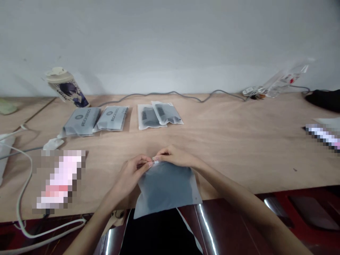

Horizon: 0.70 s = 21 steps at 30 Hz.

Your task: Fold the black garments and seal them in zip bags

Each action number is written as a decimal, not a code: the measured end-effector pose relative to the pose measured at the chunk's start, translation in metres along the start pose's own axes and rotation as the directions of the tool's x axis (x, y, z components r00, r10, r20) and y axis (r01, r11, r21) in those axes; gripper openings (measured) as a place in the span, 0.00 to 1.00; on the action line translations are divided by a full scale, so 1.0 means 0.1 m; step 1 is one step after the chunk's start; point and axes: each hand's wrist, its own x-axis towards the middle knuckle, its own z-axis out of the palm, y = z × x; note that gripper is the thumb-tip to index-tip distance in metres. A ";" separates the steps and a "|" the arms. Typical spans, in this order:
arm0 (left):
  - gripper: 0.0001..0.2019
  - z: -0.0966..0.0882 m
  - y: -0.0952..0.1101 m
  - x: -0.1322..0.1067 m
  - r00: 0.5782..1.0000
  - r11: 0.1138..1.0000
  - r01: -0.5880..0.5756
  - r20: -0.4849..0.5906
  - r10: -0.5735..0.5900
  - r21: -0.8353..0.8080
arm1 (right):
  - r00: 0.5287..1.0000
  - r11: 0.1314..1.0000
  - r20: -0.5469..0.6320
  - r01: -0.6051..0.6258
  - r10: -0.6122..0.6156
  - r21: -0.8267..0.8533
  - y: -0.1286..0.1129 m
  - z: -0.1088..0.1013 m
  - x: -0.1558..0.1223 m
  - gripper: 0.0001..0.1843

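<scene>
A grey frosted zip bag (166, 187) with something dark inside lies on the near edge of the wooden table (239, 141) and hangs slightly over it. My left hand (131, 173) pinches the bag's top edge at its left side. My right hand (176, 156) pinches the same top edge just to the right, fingertips almost touching the left hand's. Both hands are closed on the bag's zip strip.
Several filled grey bags (82, 121) (113, 118) (159, 115) lie in a row at the back. A tilted printed cup (66, 86) stands at back left. A grey cable (172, 94) runs along the wall. White cables (21, 198) lie at left. A clear bag (285, 79) leans at back right.
</scene>
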 end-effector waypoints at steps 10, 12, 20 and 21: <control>0.11 -0.02 -0.01 -0.08 0.994 0.998 -0.007 -0.112 0.014 0.063 | 0.997 0.995 0.081 0.011 -0.003 -0.098 -0.02 -0.17 -0.06 0.11; 0.11 -0.05 -0.03 -0.10 0.992 0.997 -0.011 -0.127 0.020 0.072 | 0.996 0.994 0.089 0.036 -0.026 -0.106 0.02 -0.22 -0.09 0.12; 0.11 -0.21 -0.11 -0.15 0.984 0.990 -0.043 -0.167 0.066 0.136 | 0.999 0.971 0.001 -0.041 0.042 -0.236 0.00 -0.44 -0.34 0.13; 0.12 -0.23 -0.11 -0.16 0.982 0.988 -0.045 -0.175 0.070 0.147 | 0.999 0.970 -0.002 -0.041 0.041 -0.239 0.00 -0.47 -0.38 0.13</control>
